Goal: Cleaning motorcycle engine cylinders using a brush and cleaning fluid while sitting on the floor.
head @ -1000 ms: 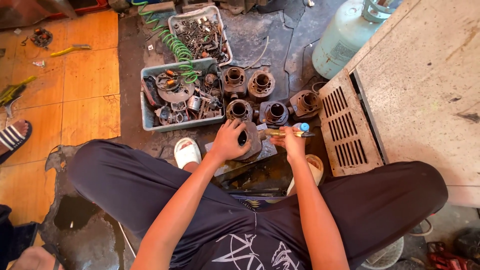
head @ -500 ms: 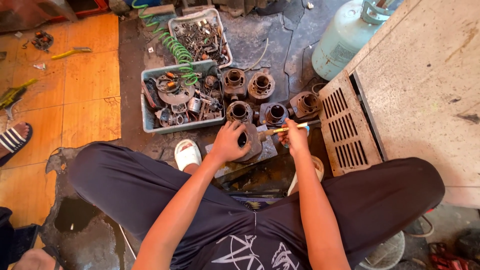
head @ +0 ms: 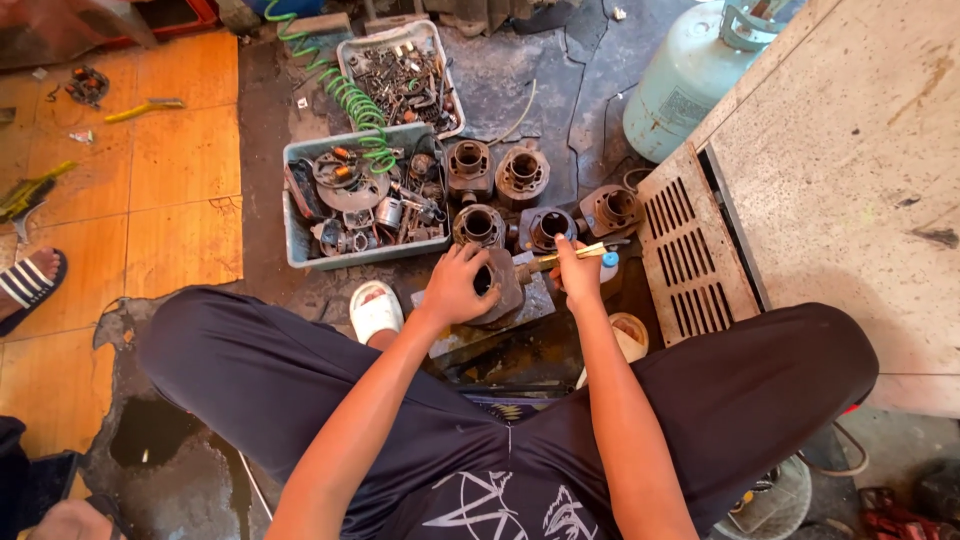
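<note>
Rusty, heavy-looking engine cylinder is clamped by the left hand over its bore rim, likely greasy, while the right hand pinches a brush just beside.

Just one camera here, strapped to the person's head and aimed almost straight down, so you're looking over their own chest and spread knees onto the workshop floor. It sits close enough that both forearms run up from the bottom edge to the middle of the frame. The top of the picture is the far side, away from the body. The view is wide: orange tiles on the left, a pale stone slab on the right. No second view, so nothing overlaps.
</note>
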